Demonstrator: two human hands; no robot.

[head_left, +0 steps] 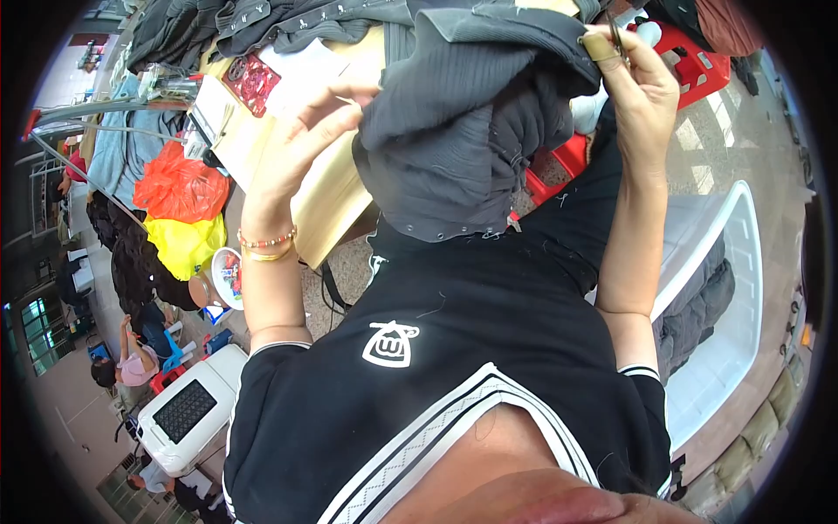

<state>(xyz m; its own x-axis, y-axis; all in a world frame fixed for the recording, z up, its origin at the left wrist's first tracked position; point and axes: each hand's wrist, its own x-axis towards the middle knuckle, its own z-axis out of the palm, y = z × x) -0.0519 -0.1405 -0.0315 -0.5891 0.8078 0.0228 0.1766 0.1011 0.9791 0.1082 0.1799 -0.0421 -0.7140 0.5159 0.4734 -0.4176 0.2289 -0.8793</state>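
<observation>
A dark grey pleated garment (454, 131) hangs in front of me, with loose white thread ends along its edges and a row of small round eyelets at the lower hem. My right hand (642, 96) pinches its upper right edge. A tan cover (600, 46) sits on one digit of that hand. Thin dark metal snips (616, 37) also stick up among its fingers. At the garment's left side is my left hand (301, 140), thumb and fingers apart. Its fingertips come close to the cloth; whether they touch it I cannot tell.
More dark garments (288, 22) lie on the pale wooden table (336, 196). Left of it are a red plastic bag (182, 183) and a yellow bag (186, 244). A white bin (742, 288) with dark cloth stands at right, below a red stool (698, 65). Other people are far left.
</observation>
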